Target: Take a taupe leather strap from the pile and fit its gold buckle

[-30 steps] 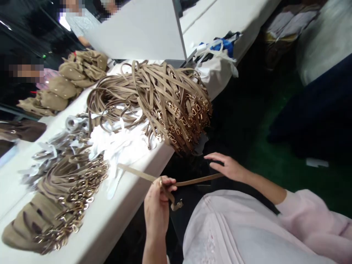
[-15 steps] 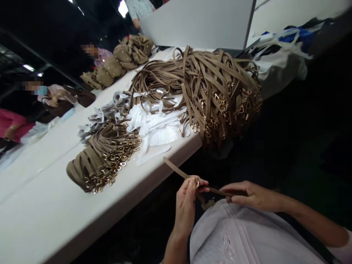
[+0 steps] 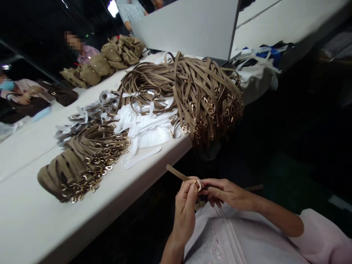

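My left hand (image 3: 186, 205) pinches a tan leather strap (image 3: 177, 172) at its gold buckle (image 3: 197, 183), just off the table's near edge. My right hand (image 3: 224, 192) has come up against the left one, and its fingers are closed on the same strap at the buckle. The strap's free end sticks out up and to the left. Another bit of strap shows to the right behind my right wrist. Both hands hover over my lap in a pale pink garment.
A large heap of tan straps with gold clasps (image 3: 192, 91) lies on the white table (image 3: 33, 220). A smaller folded stack (image 3: 82, 161) lies to the left, white paper strips (image 3: 143, 128) between them. Tan bags (image 3: 110, 55) and other people sit at the far side.
My right hand has slid left along the strap until it meets my left hand at the buckle. The view has swung slightly, with the table shifting right and then left in the frame.
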`<state>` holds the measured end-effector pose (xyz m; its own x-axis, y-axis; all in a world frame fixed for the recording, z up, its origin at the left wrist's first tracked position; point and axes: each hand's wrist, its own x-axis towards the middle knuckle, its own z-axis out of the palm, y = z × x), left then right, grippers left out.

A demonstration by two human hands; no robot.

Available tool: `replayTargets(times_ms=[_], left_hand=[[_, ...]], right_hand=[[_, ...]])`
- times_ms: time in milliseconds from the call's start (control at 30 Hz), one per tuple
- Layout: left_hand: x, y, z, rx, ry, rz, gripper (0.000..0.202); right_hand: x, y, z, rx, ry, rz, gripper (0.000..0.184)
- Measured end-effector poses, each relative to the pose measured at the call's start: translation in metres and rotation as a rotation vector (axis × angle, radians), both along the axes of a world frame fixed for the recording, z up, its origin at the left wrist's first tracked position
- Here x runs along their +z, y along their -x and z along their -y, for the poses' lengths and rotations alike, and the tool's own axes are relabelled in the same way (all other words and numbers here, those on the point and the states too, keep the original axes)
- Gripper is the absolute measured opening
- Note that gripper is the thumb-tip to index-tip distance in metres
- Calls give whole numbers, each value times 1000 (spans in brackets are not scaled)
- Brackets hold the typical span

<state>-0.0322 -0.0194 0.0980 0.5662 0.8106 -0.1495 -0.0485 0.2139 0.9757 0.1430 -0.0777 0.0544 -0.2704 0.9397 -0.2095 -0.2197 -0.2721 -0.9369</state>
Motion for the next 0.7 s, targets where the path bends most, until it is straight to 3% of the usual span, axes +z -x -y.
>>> replayTargets(times_ms=[167,367,500,700], left_hand=[[-2,-11,6,-14,-120,-102,28],[-9,6,-8,94,-350,-238,21],[-12,10,-11,88,-313,-213,22],[-21,6,-8,143,-141,-104,33]], right_hand=[[9,7,-13,-163,2,-17,54],[7,-21,3,-339,77,76,54],[5,-39,14,-397,149,108,50],[-1,-41,20,-279,186,64,50]])
